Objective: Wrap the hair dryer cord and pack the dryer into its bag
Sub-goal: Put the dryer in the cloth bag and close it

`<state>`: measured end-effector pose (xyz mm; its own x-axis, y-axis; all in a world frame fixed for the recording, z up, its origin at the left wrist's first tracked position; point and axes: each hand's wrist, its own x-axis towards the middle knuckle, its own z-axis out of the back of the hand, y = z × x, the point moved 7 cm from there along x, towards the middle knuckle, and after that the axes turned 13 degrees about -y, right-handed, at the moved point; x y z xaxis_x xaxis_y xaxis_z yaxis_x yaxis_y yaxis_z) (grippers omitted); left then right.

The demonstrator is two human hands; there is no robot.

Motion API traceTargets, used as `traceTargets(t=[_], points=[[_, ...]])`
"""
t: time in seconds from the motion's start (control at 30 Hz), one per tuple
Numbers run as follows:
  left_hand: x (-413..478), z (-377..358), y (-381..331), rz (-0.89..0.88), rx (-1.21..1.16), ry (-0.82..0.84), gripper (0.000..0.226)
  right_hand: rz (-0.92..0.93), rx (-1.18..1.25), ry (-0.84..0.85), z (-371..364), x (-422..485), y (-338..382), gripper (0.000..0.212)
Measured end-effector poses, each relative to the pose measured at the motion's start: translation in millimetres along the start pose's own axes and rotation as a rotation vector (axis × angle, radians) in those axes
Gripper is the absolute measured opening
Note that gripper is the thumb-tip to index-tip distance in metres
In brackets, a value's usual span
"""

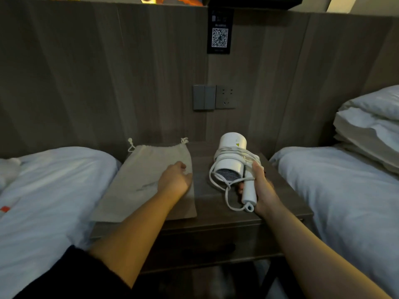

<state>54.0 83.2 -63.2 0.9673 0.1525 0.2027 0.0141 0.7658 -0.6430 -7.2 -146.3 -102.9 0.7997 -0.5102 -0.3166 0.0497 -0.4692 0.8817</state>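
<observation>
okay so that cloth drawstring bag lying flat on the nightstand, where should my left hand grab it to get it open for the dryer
Grip the gathered top hem of the bag, at the far end by the headboard, between the two knotted drawstring ends. That is where the mouth is; the near end looks closed. The left hand hovers open over the bag's right edge, so reach forward, pinch the upper layer of the hem and lift to part it.

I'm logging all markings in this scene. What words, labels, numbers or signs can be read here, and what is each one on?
No words or numbers can be read.
Black wall card: QR code; its lines of text are too blurred to read.
Hair dryer: small yellow warning triangle; its symbol is too small to make out.
</observation>
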Motion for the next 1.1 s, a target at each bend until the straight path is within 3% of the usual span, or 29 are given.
traceTargets(t=[0.3,0.43,0.57,0.67,0.93,1.1], points=[[61.0,-16.6,-21.9,-0.125,0.199,-0.139,0.052,-0.073,0.129,0.161,-3.8,14.7,-8.8,0.047],[73.5,-36.2,-14.4,-0.065,0.369,-0.078,0.065,-0.078,0.118,0.162,-3.4,20.0,-9.8,0.048],[76.5,-42.8,-9.0,-0.121,0.361,-0.168,0.030,-0.065,0.110,0.173,-1.8,23.0,-10.9,0.049],[76.8,-24.1,-15.7,-0.176,0.113,-0.293,0.028,-0.059,0.093,0.160,-1.0,22.8,-9.7,0.046],[39.5,61.2,-83.5,-0.613,0.017,-0.512,0.014,-0.135,0.263,0.157,-1.7,8.7,-0.6,0.042],[-8.3,60.5,-59.8,-0.912,-0.033,-0.301,0.015,-0.123,0.379,0.162,9.9,-4.2,11.2,0.039]])
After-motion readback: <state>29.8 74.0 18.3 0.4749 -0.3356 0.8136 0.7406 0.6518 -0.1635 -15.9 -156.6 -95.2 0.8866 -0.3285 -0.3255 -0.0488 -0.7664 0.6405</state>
